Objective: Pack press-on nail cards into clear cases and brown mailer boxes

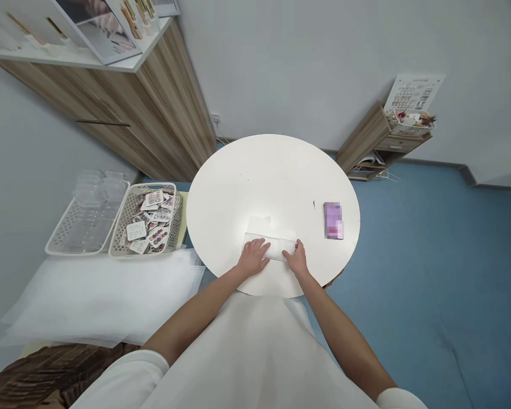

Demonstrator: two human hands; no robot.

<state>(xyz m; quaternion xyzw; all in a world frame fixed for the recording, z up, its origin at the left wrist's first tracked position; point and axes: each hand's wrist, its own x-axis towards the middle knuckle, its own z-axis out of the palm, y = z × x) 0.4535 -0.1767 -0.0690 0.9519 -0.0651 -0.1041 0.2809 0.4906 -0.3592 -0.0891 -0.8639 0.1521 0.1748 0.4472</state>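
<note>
A white bundle of folded or rolled foam sheet (275, 248) lies crosswise near the close edge of the round white table (272, 162). A loose flap of thin white sheet (259, 223) spreads flat on the far side of it. My left hand (253, 257) bends over the bundle's left part, its fingers somewhat apart on top and the thumb at the near side. At the right end, my right hand (297, 259) grips the bundle between thumb and fingers. Whatever may be wrapped inside is hidden.
Right on the table are a purple-screened phone (333, 220) and a tiny dark object (314, 204). To the left stand a basket of printed packets (147, 220), a basket of clear plastic boxes (89, 218) and stacked white sheets (106, 292). Cabinets (166, 108) rise behind.
</note>
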